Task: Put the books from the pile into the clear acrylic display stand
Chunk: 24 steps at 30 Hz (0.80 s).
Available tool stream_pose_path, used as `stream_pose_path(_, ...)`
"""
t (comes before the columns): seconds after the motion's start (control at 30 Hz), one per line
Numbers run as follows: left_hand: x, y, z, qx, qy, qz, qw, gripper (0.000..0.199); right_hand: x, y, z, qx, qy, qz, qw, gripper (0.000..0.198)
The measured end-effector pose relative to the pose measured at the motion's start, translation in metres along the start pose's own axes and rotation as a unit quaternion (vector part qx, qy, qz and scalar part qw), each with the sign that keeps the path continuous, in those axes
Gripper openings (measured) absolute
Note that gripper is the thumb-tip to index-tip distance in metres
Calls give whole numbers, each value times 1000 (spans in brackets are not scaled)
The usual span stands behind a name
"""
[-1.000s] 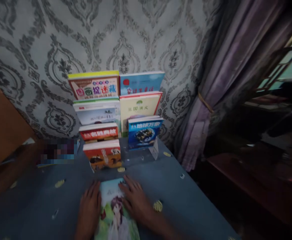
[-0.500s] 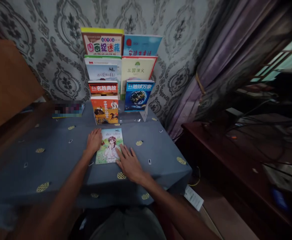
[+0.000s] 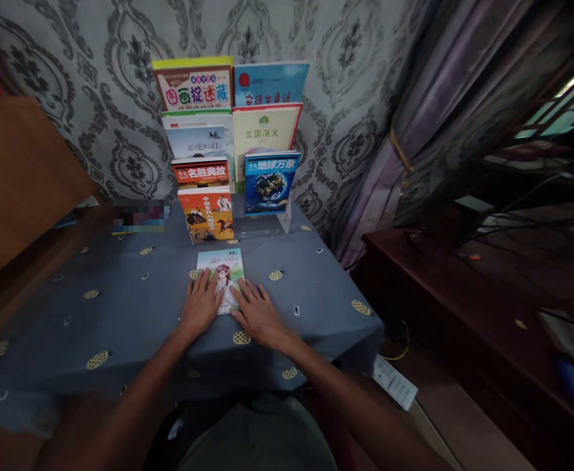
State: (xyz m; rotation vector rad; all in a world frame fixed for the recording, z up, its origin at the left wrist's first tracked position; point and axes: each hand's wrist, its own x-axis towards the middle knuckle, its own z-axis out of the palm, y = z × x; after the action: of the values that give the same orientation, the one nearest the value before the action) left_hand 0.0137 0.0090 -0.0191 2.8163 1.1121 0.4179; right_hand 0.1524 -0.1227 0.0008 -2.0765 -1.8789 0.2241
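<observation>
A book (image 3: 226,269) with a drawn figure on its cover lies flat and closed on the table, in front of the book stand. My left hand (image 3: 202,302) rests over its lower left part, fingers outstretched and spread a little. On the lower right edge lies my right hand (image 3: 257,314), its fingers also stretched out. Neither hand is wrapped round the book. Behind it, a clear stand (image 3: 285,221) carries several upright books, among them an orange book (image 3: 208,216) at front left and a blue book with a globe (image 3: 271,185) at front right.
A grey-blue patterned cloth (image 3: 134,314) covers the table. Another book (image 3: 139,227), partly blurred out, lies at the back left. A brown board (image 3: 21,176) stands left. To the right are a curtain (image 3: 365,209) and a dark red desk (image 3: 429,307) with cables.
My left hand has moved from the book's upper left edge down onto its lower left part. My right hand stays at the lower right edge. The view has shifted slightly.
</observation>
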Motion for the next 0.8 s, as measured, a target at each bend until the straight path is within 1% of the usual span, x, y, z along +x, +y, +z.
stream_pose_path(0.1, 3, -1, -1, 5, 5, -16, 1000, 55, 13, 4, -8, 19, -24, 1, 1000, 52)
stream_pose_path(0.17, 7, -2, -2, 0, 11, -25, 1000, 54, 30, 8, -12, 25, -29, 2, 999, 51)
stream_pose_path(0.27, 18, -5, -4, -29, 20, -31, 999, 54, 61, 12, -12, 23, -14, 19, 999, 51)
stream_pose_path(0.37, 33, -14, -6, -115, 31, -46, 992, 57, 84, 14, -7, 21, 12, 47, 999, 50)
stream_pose_path(0.43, 42, -21, -7, -208, 52, -70, 974, 59, 90, 15, -4, 25, 25, 56, 998, 50)
stream_pose_path(0.47, 46, -25, -8, -267, 64, -89, 958, 60, 91, 15, -2, 28, 30, 57, 998, 50)
stream_pose_path(0.5, 49, -29, -8, -330, 77, -117, 933, 60, 91, 16, -2, 31, 34, 57, 997, 49)
stream_pose_path(0.53, 52, -32, -8, -395, 92, -154, 901, 59, 90, 16, -1, 34, 38, 58, 997, 49)
stream_pose_path(0.57, 54, -34, -9, -456, 106, -198, 861, 58, 88, 17, -1, 37, 44, 59, 997, 48)
stream_pose_path(0.63, 57, -34, -10, -563, 118, -287, 766, 53, 86, 18, 0, 43, 55, 59, 996, 47)
stream_pose_path(0.67, 58, -32, -11, -605, 108, -322, 721, 49, 86, 19, 0, 49, 60, 59, 995, 47)
stream_pose_path(0.7, 59, -29, -12, -638, 89, -344, 683, 42, 85, 19, 1, 58, 65, 57, 995, 47)
stream_pose_path(0.73, 60, -25, -12, -662, 65, -357, 656, 34, 85, 21, 2, 71, 71, 57, 993, 47)
stream_pose_path(0.77, 60, -20, -12, -677, 45, -364, 638, 26, 85, 22, 4, 90, 79, 58, 991, 49)
stream_pose_path(0.8, 61, -15, -12, -682, 33, -370, 630, 19, 86, 24, 5, 113, 91, 61, 988, 53)
